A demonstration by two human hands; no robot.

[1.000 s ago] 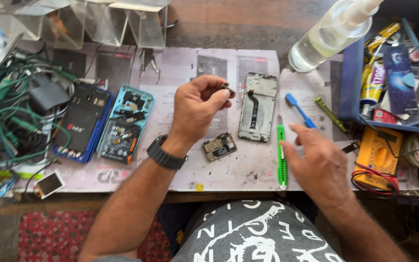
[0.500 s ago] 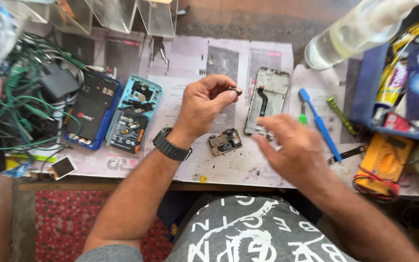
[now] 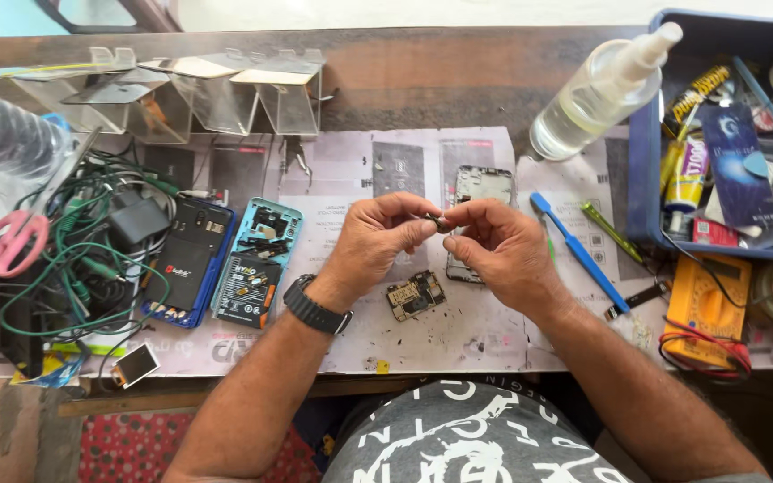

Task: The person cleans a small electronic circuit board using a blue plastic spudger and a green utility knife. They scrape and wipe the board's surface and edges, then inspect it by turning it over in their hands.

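Both hands raised over the mat, fingertips meeting. Left hand point(image 3: 373, 241) and right hand point(image 3: 498, 246) pinch one small dark part point(image 3: 437, 220) between them, thumbs and forefingers closed on it from either side (too small to tell what it is). The part sits at the meeting point of the fingertips, above the bench. Just below the hands, nearer the body: one circuit board point(image 3: 415, 295), flat on the mat point(image 3: 351, 340), not touched. Behind the right hand, partly hidden by it: one phone frame point(image 3: 480, 188). Left of the left hand: two opened phones side by side, one light blue point(image 3: 257, 264), one dark in a blue case point(image 3: 188, 261). Farther left: a tangle of green cables point(image 3: 73, 259), one pair of pink-handled scissors point(image 3: 11, 234). Right of the right hand: one blue brush point(image 3: 579, 252), one green tool point(image 3: 612, 233), then one yellow meter point(image 3: 707, 309). Beyond the right hand: one spray bottle point(image 3: 597, 94) lying tilted, one blue tray point(image 3: 641, 161) of tubes and tools. One black watch point(image 3: 317, 309) on the left wrist.
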